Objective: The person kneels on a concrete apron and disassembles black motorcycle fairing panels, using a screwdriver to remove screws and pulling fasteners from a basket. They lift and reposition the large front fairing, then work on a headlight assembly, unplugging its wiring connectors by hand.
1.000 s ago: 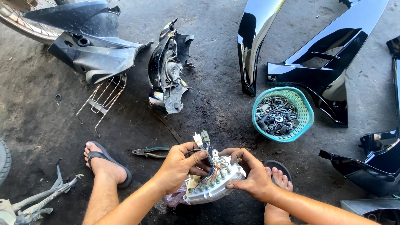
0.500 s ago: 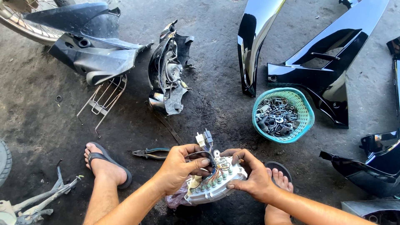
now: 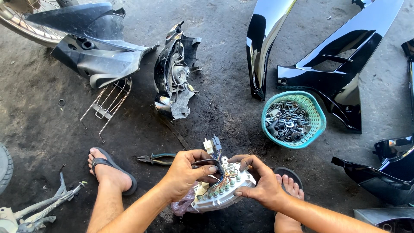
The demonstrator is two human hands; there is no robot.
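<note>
A white motorcycle instrument cluster [image 3: 224, 192] lies back-up between both hands, showing small bulb sockets and coloured wires. My left hand [image 3: 185, 172] grips its left side and pinches the black wire bundle [image 3: 213, 164], whose white and black connectors [image 3: 212, 144] stick up above the fingers. My right hand [image 3: 261, 183] holds the cluster's right edge, fingers curled over the top. A pinkish plastic bag [image 3: 181, 206] hangs under the cluster.
Pliers [image 3: 156, 159] lie on the concrete by my left foot in a sandal [image 3: 113, 172]. A teal basket [image 3: 317, 118] of bolts stands to the right. Black fairing panels [image 3: 340, 60], a headlight housing [image 3: 172, 77], a wire rack [image 3: 108, 103] and a lever [image 3: 39, 207] surround me.
The cluster and both hands have stayed almost in place. The wire connectors have shifted slightly as my left fingers worked the bundle.
</note>
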